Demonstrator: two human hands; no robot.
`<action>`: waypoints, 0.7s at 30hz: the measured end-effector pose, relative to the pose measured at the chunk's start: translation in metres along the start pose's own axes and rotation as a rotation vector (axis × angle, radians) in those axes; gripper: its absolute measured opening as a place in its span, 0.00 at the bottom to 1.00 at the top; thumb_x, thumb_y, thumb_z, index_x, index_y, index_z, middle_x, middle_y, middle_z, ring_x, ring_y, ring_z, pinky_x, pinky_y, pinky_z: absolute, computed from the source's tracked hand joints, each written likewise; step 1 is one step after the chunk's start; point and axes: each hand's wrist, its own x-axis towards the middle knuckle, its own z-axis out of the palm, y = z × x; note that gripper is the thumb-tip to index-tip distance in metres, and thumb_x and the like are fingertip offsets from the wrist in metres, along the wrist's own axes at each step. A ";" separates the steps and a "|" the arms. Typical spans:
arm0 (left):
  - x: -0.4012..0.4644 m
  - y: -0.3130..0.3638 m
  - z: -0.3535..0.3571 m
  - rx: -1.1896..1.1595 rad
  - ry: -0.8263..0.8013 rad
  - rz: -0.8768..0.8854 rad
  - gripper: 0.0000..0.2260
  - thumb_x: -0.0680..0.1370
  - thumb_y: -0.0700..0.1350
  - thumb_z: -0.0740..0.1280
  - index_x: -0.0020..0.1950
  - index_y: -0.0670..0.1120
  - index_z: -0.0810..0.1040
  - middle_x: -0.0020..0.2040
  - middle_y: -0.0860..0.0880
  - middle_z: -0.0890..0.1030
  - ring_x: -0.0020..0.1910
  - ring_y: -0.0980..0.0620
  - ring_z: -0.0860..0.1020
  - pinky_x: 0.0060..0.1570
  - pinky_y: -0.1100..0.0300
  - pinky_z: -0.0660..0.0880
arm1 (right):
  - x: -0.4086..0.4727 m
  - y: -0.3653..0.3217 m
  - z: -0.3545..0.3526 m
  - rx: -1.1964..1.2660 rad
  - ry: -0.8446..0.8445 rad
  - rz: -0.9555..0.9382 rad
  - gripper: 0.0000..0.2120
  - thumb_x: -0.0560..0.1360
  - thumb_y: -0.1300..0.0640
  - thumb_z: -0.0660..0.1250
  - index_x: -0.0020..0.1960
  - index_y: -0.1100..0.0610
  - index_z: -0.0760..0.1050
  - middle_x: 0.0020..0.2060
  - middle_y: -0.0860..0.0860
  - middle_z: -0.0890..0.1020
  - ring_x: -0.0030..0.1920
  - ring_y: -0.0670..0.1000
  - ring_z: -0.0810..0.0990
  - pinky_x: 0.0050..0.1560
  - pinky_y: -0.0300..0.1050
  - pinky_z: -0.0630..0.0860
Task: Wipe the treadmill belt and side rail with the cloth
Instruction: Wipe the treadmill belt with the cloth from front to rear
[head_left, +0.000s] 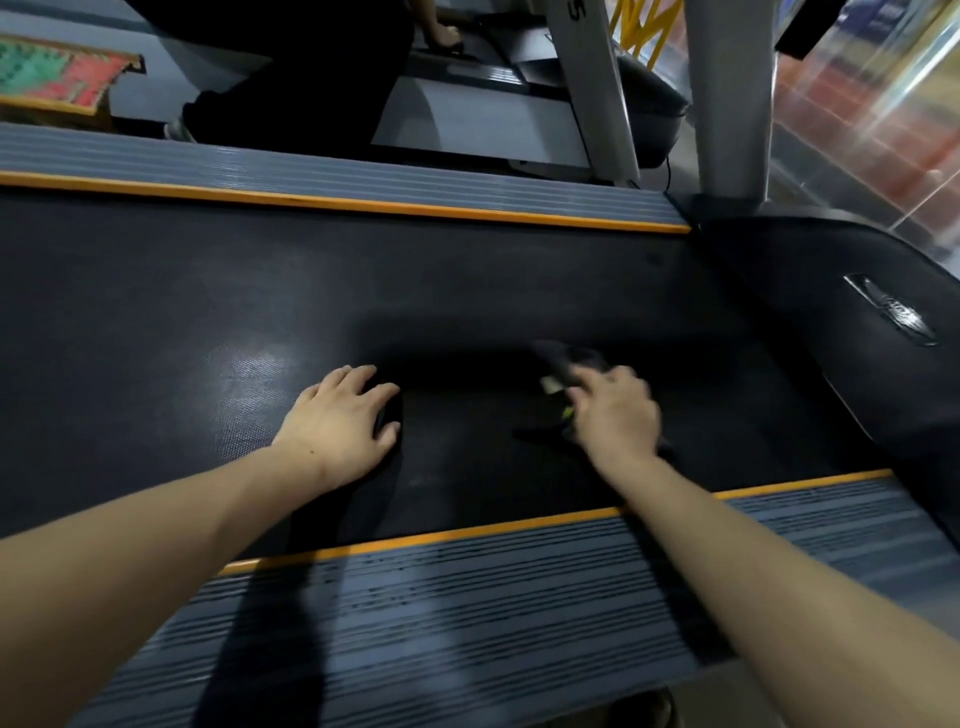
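The black treadmill belt (208, 291) runs across the middle of the head view, between two grey ribbed side rails with orange edges: the near rail (467, 613) and the far rail (363, 182). My left hand (343, 421) rests flat on the belt, fingers spread and straight. My right hand (613, 410) is blurred and presses a dark cloth (566, 364) with a small pale tag onto the belt. The cloth shows beyond and under the fingers. How the fingers lie on it is hard to make out.
The black motor cover (852, 322) with a silver badge closes the belt on the right. A grey upright post (727, 98) rises behind it. Beyond the far rail stands another treadmill (493, 109), with a person in dark trousers (291, 73) beside it.
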 end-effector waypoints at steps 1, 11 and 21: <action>-0.003 0.000 0.000 -0.006 0.002 0.003 0.26 0.80 0.59 0.61 0.77 0.55 0.66 0.79 0.48 0.62 0.79 0.45 0.57 0.75 0.46 0.61 | 0.004 0.021 -0.004 -0.019 -0.004 0.136 0.16 0.78 0.45 0.64 0.66 0.43 0.76 0.56 0.56 0.75 0.56 0.61 0.75 0.53 0.54 0.74; -0.015 0.002 -0.007 0.065 -0.052 0.048 0.26 0.80 0.59 0.62 0.77 0.54 0.66 0.78 0.48 0.63 0.77 0.45 0.60 0.72 0.46 0.63 | -0.063 -0.130 0.012 0.143 -0.027 -0.065 0.16 0.77 0.46 0.66 0.64 0.43 0.77 0.55 0.53 0.74 0.56 0.57 0.73 0.52 0.53 0.72; -0.026 0.023 -0.017 -0.024 -0.148 -0.027 0.25 0.81 0.59 0.60 0.78 0.56 0.64 0.80 0.50 0.60 0.78 0.45 0.58 0.72 0.44 0.66 | -0.023 0.024 -0.016 0.021 -0.004 0.101 0.17 0.79 0.48 0.65 0.67 0.46 0.77 0.57 0.55 0.75 0.57 0.59 0.74 0.50 0.53 0.74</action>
